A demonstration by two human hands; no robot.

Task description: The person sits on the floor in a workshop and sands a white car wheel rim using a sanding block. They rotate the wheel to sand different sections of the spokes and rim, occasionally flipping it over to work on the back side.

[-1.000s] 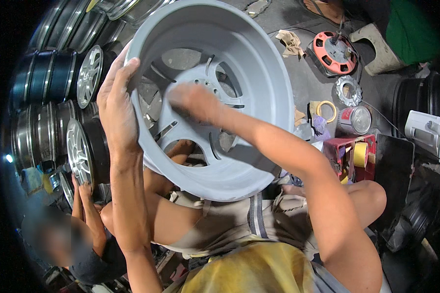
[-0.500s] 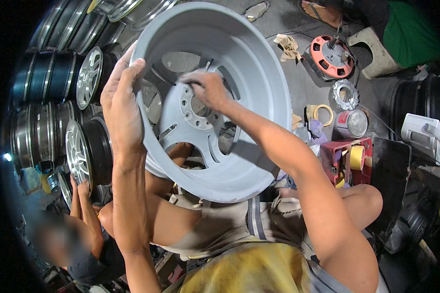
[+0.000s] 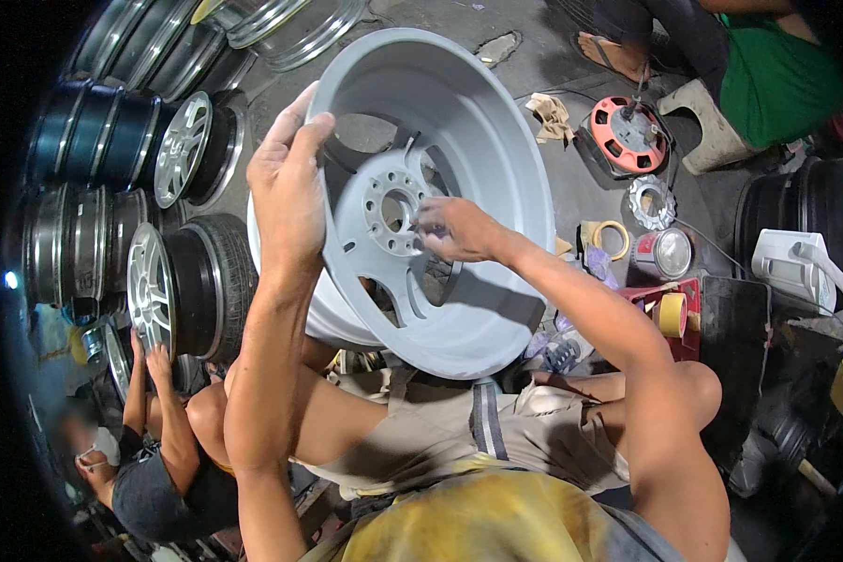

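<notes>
A grey-coated car wheel rim [image 3: 501, 150] is tilted up over my lap, its hollow barrel facing me. My left hand [image 3: 288, 183] grips its left edge, thumb on the lip and fingers outside. Reaching into the barrel, my right hand [image 3: 464, 229] is at the right side of the hub, by the bolt holes. Its fingers are curled and pressed together against the surface; what they hold, if anything, is hidden. Pale dust covers the fingers of both hands. Below the rim, a second pale wheel [image 3: 332, 314] partly shows.
Stacked wheels [image 3: 94, 140] line the left, where a co-worker's hands [image 3: 150, 356] touch a silver wheel. To the right are an orange cable reel [image 3: 628, 136], a tin can [image 3: 662, 253], a masking tape roll [image 3: 612, 240] and a red box [image 3: 688, 290]. Another person sits at the upper right.
My right hand has moved from the hub's upper left to its right side. The rim and my left hand have shifted rightward in view, and the rim's tilt has changed slightly.
</notes>
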